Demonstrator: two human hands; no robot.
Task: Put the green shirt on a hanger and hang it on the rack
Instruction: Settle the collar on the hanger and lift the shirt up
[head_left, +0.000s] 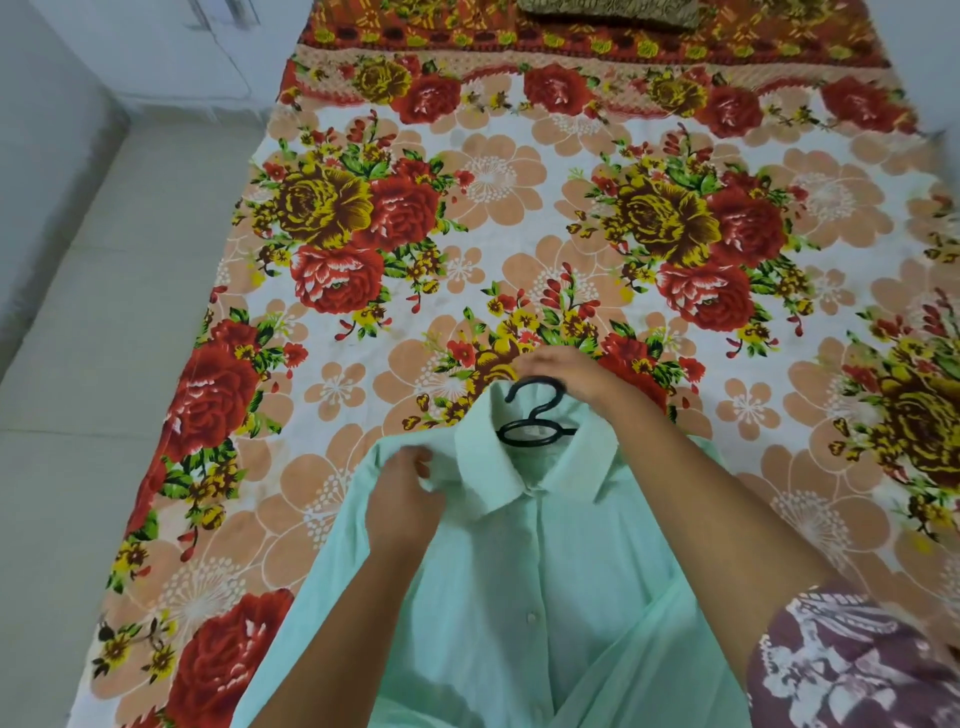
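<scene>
A pale green buttoned shirt (545, 587) lies front-up at the near edge of the bed, its collar pointing away from me. A black hanger (535, 415) sits inside it, with the hook and neck loop sticking out of the collar. My right hand (571, 379) curls around the top of the hanger's hook just beyond the collar. My left hand (405, 499) pinches the shirt's fabric at the left shoulder, beside the collar. The rack is not in view.
The bed is covered by a floral sheet (519, 218) with red and yellow roses. A dark patterned pillow (608, 13) lies at the far end. A pale tiled floor (104, 312) runs along the bed's left side, with white furniture (156, 47) beyond.
</scene>
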